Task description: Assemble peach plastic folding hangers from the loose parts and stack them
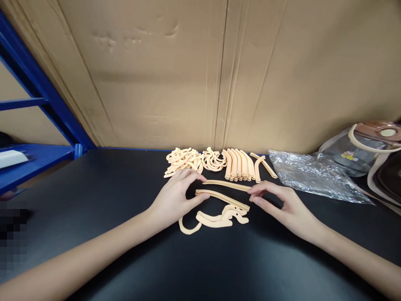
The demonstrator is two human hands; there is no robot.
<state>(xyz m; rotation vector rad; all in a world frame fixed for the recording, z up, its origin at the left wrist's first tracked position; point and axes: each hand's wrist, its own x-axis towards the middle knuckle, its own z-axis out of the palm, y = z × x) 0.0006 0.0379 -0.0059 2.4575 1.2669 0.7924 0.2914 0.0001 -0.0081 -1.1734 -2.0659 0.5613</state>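
Two long, slightly curved tan strips (224, 191) lie side by side on the black tabletop (103, 196). My left hand (175, 196) pinches their left ends between thumb and fingers. My right hand (283, 205) pinches their right ends the same way. Just in front of the strips lies a small heap of curved tan pieces (216, 218). Behind the hands, near the wall, several more tan pieces are sorted into a tangled pile (183, 161), a cluster of hooks (213, 159) and a row of bent strips (239, 165).
A crumpled clear plastic bag (310, 175) lies at the right. Brown and beige bags (372, 154) sit at the far right. Cardboard sheets (200, 71) stand along the back. A blue metal rack (37, 113) stands at the left.
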